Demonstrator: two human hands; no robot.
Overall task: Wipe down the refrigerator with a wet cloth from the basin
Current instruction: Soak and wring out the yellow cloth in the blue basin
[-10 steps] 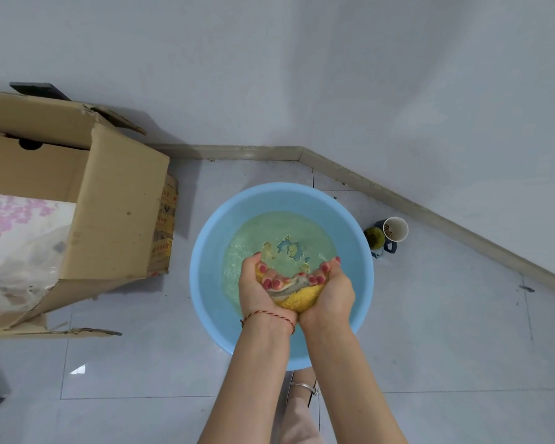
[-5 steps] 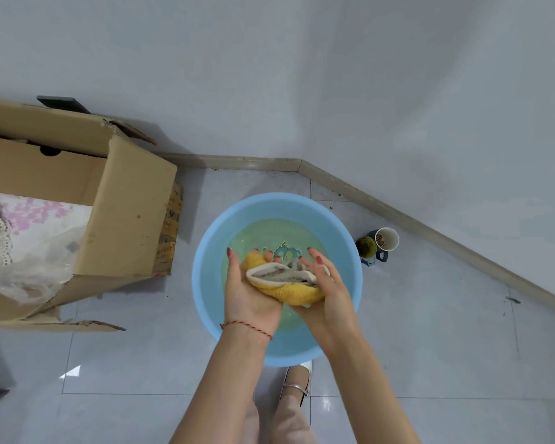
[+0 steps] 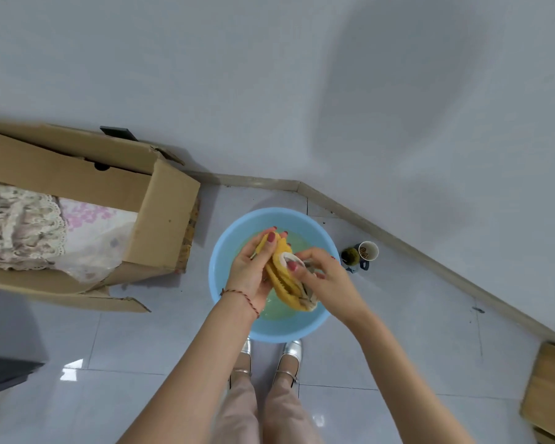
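A light blue basin (image 3: 228, 302) with greenish water stands on the floor in front of my feet. Above it both hands hold a wet yellow and white cloth (image 3: 284, 277). My left hand (image 3: 253, 270) grips the cloth's upper left part, fingers wrapped over its top. My right hand (image 3: 321, 277) pinches the white inner side from the right, thumb on the fabric. The cloth hangs bunched between the hands, its lower end over the water. No refrigerator shows in the head view.
An open cardboard box (image 3: 161, 216) with fabrics inside lies to the left of the basin. Two small cups (image 3: 361, 254) stand right of the basin by the skirting board. A wooden object (image 3: 548, 389) sits at the right edge, a dark object (image 3: 4, 373) at the left.
The cloth has come up out of the water and turned from lying across the hands to hanging upright. The camera rose, so the basin looks smaller and my feet show.
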